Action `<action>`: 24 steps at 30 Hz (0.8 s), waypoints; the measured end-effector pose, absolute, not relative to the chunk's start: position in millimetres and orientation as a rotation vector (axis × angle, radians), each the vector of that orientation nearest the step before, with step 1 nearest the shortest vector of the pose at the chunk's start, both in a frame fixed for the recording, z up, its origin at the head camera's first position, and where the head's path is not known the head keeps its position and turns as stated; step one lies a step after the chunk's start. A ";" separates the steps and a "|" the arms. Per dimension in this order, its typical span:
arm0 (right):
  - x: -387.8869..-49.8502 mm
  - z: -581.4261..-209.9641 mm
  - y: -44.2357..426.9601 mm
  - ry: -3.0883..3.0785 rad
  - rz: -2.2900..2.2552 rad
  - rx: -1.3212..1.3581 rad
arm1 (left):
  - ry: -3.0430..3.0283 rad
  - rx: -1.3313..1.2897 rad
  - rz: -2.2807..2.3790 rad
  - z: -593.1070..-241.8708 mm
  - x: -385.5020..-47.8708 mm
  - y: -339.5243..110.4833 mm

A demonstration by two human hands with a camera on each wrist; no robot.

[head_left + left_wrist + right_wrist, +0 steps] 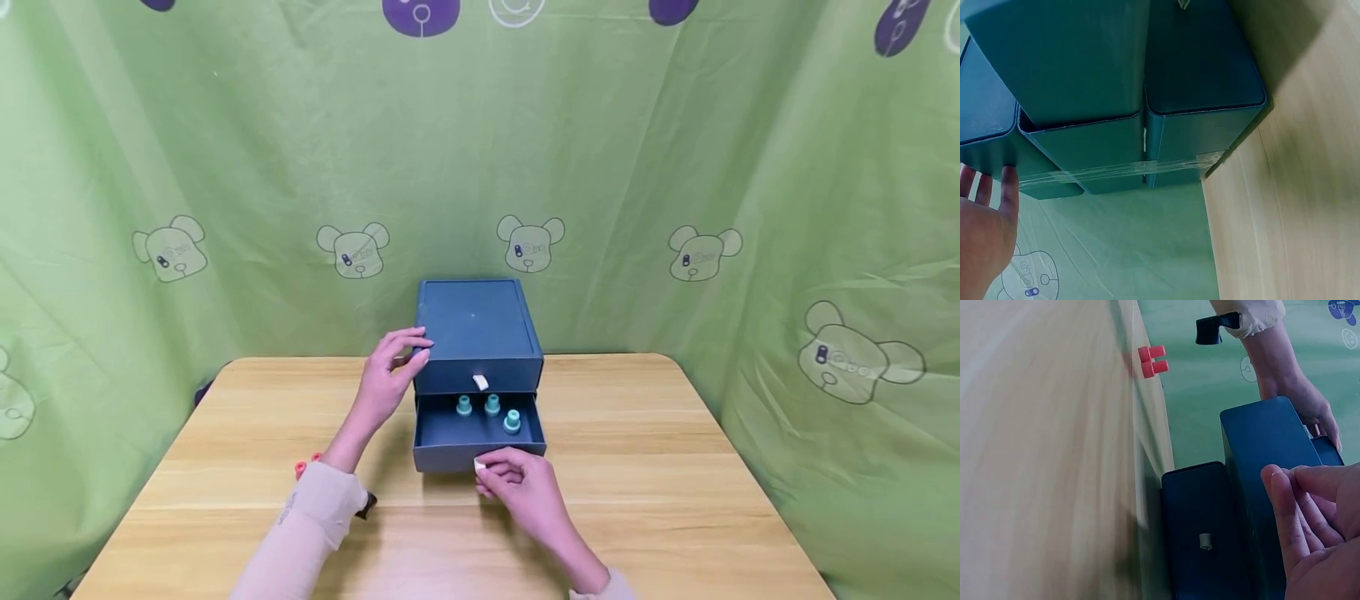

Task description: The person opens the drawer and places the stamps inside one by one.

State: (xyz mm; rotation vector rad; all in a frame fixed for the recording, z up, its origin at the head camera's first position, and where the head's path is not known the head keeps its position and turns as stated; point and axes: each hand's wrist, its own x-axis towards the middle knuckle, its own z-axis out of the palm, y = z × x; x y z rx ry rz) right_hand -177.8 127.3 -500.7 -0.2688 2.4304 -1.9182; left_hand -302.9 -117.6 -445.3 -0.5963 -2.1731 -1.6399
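A dark blue drawer cabinet [472, 312] stands toward the back of the table. Its middle drawer [442, 459] is pulled out and holds three teal stepped pegs [512, 422]. At that drawer's front, my right hand [525, 492] pinches the small white pull tab [479, 465] between thumb and fingers. My left hand [386, 379] touches the cabinet's upper left side, fingers extended; in the left wrist view the fingertips [1009, 181] lie against the top section. The upper drawer, with its own white tab [481, 382], is closed.
Two red pegs [1150, 361] stand on the wooden table [637, 467], left of the cabinet and partly behind the left forearm in the head view. Below the pulled-out drawer is a closed lower drawer [1191, 506] with a white tab. Clear tape [1129, 169] crosses the cabinet's side. Green curtain [600, 167] surrounds the table.
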 end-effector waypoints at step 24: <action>-214.2 -499.2 123.6 2.505 -1.924 -0.293 | -2.150 -0.573 -1.680 -432.1 -290.8 -109.9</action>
